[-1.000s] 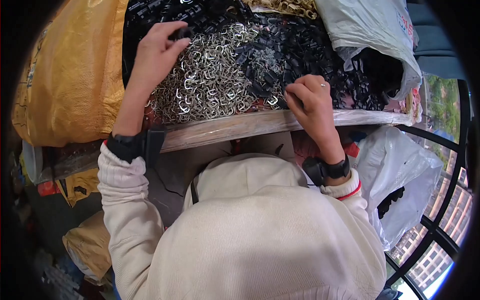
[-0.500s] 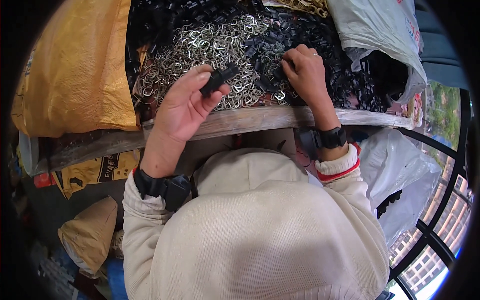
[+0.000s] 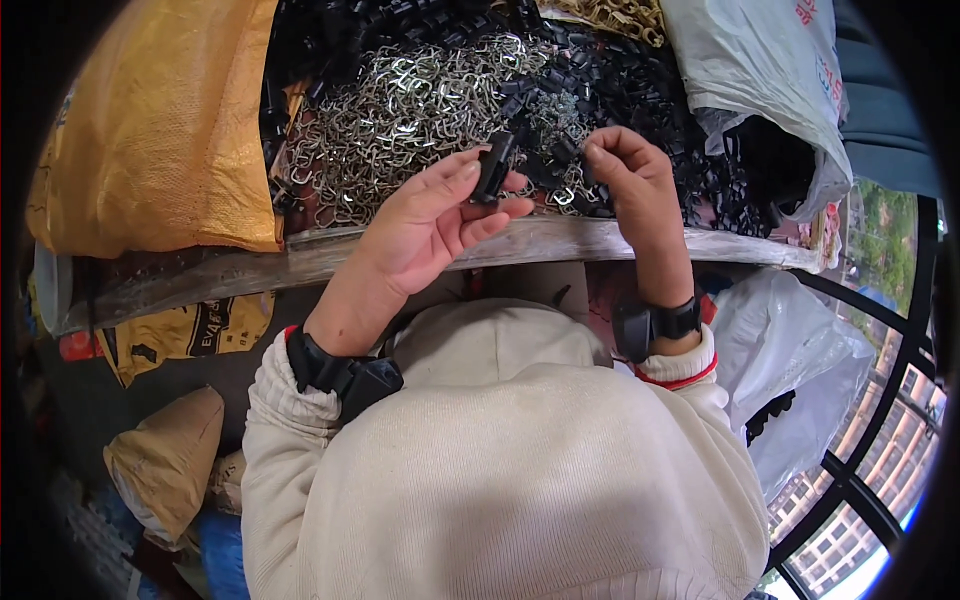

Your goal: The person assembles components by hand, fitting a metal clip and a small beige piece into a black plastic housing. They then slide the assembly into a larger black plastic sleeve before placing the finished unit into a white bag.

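A black plastic part (image 3: 493, 168), short and roughly tubular, is pinched between the thumb and fingers of my left hand (image 3: 415, 225). It is tilted nearly upright above the near edge of a heap of bent metal hooks (image 3: 400, 120). To its right, my right hand (image 3: 642, 190) has its thumb and forefinger pressed together; anything between them is too small to make out. Just beyond those fingertips lies a little pile of small grey metal pieces (image 3: 560, 112), perhaps screws. Loose black plastic parts (image 3: 640, 85) surround that pile.
A wooden edge (image 3: 540, 238) borders the work surface on my side. The orange woven sack (image 3: 160, 130) stands at left, and a whitish plastic bag (image 3: 745, 70) with black parts lies at right. Below the edge are a clear bag (image 3: 790, 350) and a brown paper sack (image 3: 170, 460).
My left hand has moved right with the black plastic part, now turned more upright. My right hand has drawn back toward me and slightly right, away from the small metal pieces.
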`<state>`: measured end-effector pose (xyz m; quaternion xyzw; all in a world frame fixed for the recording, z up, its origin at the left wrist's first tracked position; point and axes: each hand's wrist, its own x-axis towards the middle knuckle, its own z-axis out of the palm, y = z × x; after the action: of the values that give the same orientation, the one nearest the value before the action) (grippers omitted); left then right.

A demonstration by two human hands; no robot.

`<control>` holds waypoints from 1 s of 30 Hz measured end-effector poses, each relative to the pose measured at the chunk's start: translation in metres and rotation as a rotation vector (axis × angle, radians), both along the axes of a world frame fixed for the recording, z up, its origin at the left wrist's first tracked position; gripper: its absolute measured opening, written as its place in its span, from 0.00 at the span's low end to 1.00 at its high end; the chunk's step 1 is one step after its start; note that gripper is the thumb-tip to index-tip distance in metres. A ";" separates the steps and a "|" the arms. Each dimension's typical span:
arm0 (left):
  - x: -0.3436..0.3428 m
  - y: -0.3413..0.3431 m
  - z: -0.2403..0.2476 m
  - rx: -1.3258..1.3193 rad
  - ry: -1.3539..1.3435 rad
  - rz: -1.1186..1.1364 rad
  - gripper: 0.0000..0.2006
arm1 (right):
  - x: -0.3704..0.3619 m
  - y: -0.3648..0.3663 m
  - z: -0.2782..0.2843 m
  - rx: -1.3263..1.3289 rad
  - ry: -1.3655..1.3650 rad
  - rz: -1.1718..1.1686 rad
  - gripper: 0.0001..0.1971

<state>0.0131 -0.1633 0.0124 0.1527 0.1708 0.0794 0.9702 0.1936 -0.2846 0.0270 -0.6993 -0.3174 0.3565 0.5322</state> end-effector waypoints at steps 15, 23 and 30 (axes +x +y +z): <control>0.006 -0.010 -0.006 0.026 0.106 -0.095 0.11 | -0.053 0.002 0.029 0.037 -0.606 0.310 0.04; 0.006 -0.015 -0.008 0.152 0.103 -0.176 0.12 | -0.052 0.001 0.024 0.039 -0.826 0.352 0.07; 0.004 -0.018 -0.007 0.279 0.063 -0.211 0.13 | -0.051 0.001 0.029 -0.036 -0.781 0.405 0.06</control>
<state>0.0171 -0.1813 0.0057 0.3054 0.1712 -0.0049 0.9367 0.1423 -0.2832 0.0557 -0.7144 -0.6191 0.1682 0.2793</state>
